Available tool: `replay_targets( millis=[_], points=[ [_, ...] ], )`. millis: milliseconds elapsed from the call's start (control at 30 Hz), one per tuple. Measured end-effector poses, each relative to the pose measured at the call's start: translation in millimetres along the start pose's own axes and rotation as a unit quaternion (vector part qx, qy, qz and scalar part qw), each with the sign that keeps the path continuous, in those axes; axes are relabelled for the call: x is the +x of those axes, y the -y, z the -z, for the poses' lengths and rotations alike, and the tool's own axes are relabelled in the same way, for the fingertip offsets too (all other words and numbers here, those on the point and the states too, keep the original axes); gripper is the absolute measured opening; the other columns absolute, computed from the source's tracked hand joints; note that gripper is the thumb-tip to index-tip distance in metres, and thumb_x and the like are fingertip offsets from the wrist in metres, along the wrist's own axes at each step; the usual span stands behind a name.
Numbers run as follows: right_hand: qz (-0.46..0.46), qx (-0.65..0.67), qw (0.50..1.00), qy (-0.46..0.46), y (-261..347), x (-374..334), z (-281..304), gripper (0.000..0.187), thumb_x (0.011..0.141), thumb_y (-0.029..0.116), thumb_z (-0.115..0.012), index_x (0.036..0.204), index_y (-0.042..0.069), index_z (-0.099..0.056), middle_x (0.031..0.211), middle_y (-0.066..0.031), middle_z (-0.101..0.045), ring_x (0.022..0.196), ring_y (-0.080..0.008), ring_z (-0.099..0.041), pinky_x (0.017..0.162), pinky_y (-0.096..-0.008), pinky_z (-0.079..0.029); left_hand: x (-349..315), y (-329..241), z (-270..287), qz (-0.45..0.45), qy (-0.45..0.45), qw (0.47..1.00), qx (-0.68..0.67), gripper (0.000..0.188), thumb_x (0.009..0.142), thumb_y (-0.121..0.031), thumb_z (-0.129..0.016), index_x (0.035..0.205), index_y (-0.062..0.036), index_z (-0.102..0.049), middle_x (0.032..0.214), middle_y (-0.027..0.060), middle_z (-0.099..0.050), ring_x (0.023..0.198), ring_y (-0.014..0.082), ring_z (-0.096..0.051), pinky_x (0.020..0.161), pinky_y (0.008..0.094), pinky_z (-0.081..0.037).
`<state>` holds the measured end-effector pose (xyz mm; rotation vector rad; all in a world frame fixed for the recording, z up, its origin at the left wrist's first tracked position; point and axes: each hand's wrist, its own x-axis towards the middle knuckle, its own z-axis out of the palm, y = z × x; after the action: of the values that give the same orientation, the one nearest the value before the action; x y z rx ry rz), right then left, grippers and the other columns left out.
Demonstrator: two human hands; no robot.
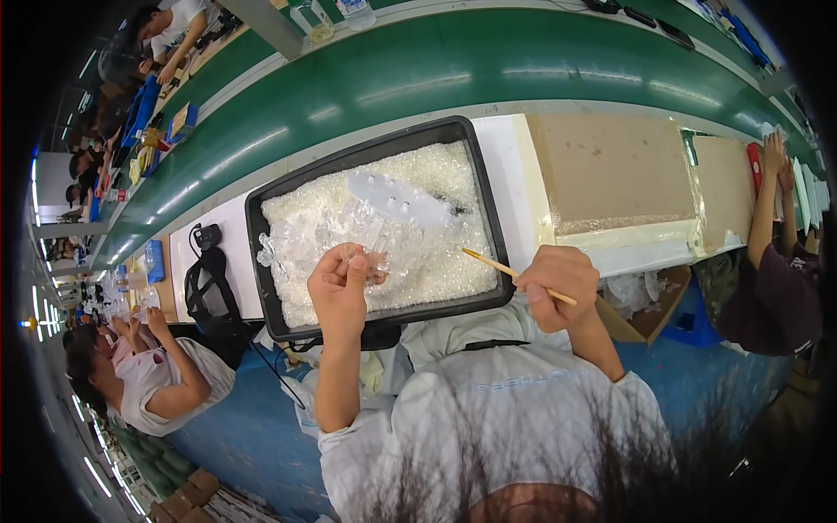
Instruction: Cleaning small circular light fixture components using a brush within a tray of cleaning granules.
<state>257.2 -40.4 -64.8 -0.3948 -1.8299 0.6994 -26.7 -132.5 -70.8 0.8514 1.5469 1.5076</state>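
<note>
A black tray [490, 209] full of small whitish, translucent granules [453, 261] lies before me. Above its near side, my left hand [340, 292] pinches a clear plastic piece [380, 265] between thumb and fingers. My right hand [560, 283] is closed round a thin wooden stick [493, 261] by the tray's near right corner. The stick's yellowish tip points left over the granules, apart from the clear piece; whether it has bristles is too small to tell. More clear plastic pieces [336, 225] lie heaped on the granules, beside a whitish translucent flat piece [403, 200].
Beyond the tray runs a green conveyor belt [453, 52]. Brown board [619, 174] covers the bench to the right, above a cardboard box [670, 305] holding clear pieces. Black straps [205, 288] lie left of the tray. Co-workers sit at left [166, 379] and right [776, 279].
</note>
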Motion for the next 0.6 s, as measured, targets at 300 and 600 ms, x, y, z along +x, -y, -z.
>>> replay_targets(
  millis=[300,600],
  points=[
    [-0.005,0.004,1.0,-0.005,-2.9,-2.9,-1.4,0.01,0.07,-0.003,-0.059,0.076,-0.002,-0.068,0.059,-0.0076,-0.059,0.045,-0.0191,-0.051,0.042,-0.0295,-0.039,3.0,7.3,2.1,-0.009,0.014,1.0,0.01,0.024,0.1,-0.017,-0.065,0.108,0.0055,-0.06,0.089,0.015,-0.073,0.075,0.0165,-0.069,0.064,0.0303,-0.058],
    [-0.02,0.004,1.0,-0.005,0.8,-2.9,0.6,0.012,0.072,-0.004,-0.058,0.078,-0.003,-0.068,0.06,-0.0082,-0.06,0.046,-0.0197,-0.052,0.042,-0.0292,-0.039,-1.7,6.6,1.3,-0.021,0.015,0.999,0.047,0.023,0.099,-0.015,-0.066,0.108,0.0049,-0.06,0.089,0.0136,-0.073,0.078,0.0168,-0.07,0.068,0.0281,-0.057]
  ],
)
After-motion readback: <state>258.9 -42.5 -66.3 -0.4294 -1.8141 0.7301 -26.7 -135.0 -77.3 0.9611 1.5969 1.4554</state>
